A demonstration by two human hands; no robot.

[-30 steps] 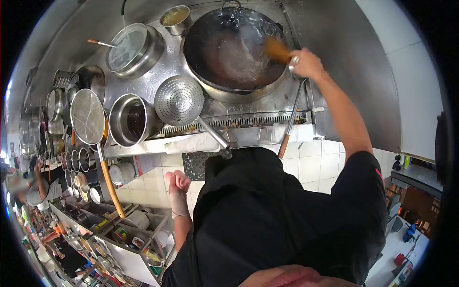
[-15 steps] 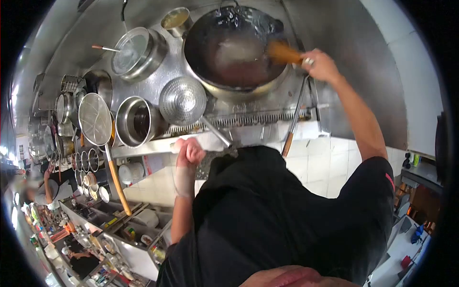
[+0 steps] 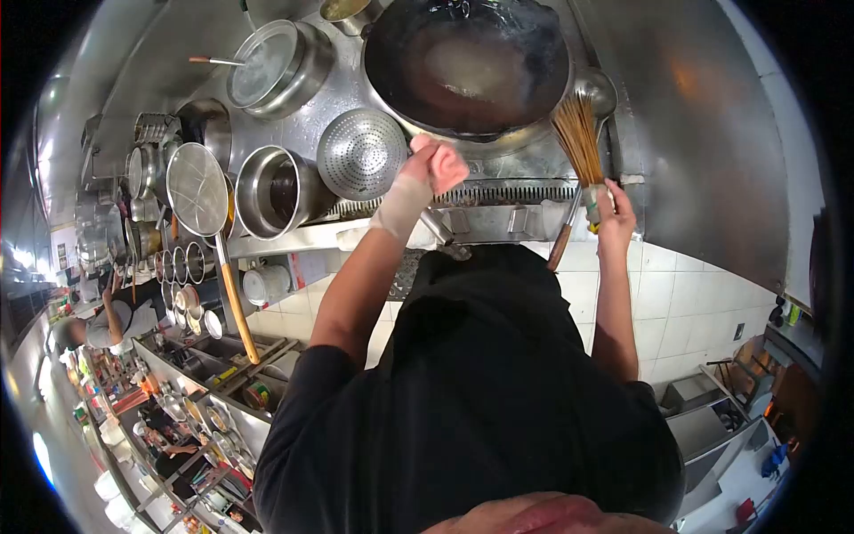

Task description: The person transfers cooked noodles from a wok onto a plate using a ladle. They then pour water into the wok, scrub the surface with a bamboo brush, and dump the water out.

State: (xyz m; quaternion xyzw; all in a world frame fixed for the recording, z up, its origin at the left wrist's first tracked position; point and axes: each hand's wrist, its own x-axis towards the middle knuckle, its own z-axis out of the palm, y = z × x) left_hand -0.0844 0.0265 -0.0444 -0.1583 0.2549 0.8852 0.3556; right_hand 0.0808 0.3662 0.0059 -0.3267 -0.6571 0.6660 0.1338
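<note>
My right hand (image 3: 614,218) is closed around the bound end of a bamboo wok brush (image 3: 580,147). Its bristles point up, beside the wok's right rim and over the bowl of a ladle (image 3: 598,92). The big dark wok (image 3: 405,93) has a little cloudy liquid in its bottom. My left hand (image 3: 418,165), with a pale wrap around the wrist, is closed on what looks like a folded pink cloth (image 3: 449,169), just below the wok's front rim. Close to its left lies a perforated strainer (image 3: 360,153), whose handle runs beneath my left forearm.
Left of the strainer stand a steel pot (image 3: 258,191) with dark contents and a mesh skimmer (image 3: 197,189) with a long wooden handle. Farther back are a lidded pot (image 3: 307,80) and a small steel container (image 3: 349,12). A steel wall (image 3: 694,133) rises on the right.
The brush has come out of the wok to its right side, now held bristles up. My left hand has moved up and right, toward the wok's front. The camera view has shifted.
</note>
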